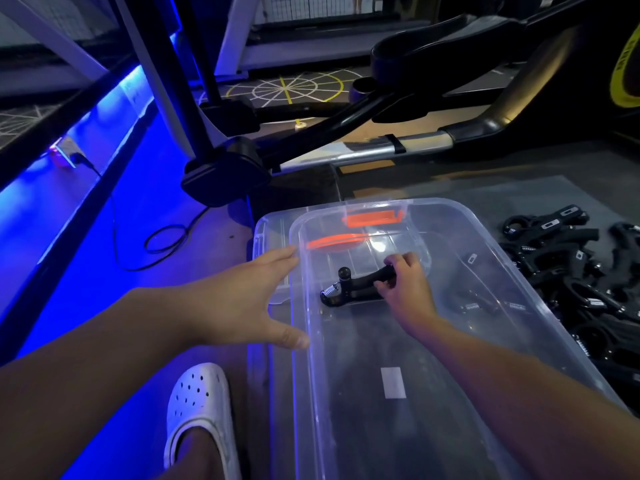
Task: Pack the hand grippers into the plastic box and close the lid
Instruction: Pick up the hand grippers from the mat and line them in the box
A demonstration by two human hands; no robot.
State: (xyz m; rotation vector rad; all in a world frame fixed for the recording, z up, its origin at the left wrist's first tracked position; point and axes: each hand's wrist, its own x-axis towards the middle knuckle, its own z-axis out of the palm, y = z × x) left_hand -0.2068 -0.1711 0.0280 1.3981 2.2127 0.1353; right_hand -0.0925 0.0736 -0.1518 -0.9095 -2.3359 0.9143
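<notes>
A clear plastic box with orange latches stands open on the floor in front of me. Inside it, my right hand grips the handles of one black hand gripper, whose spring end points left and lies on the box bottom. My left hand is spread flat with straight fingers against the box's left wall, thumb near the rim. The clear lid seems to lie under or beside the box on the left. A pile of several black hand grippers lies on the floor right of the box.
The black base and silver rail of an exercise machine stand just beyond the box. A black cable loops on the floor at left, beside a blue-lit strip. My foot in a white clog is at the near left.
</notes>
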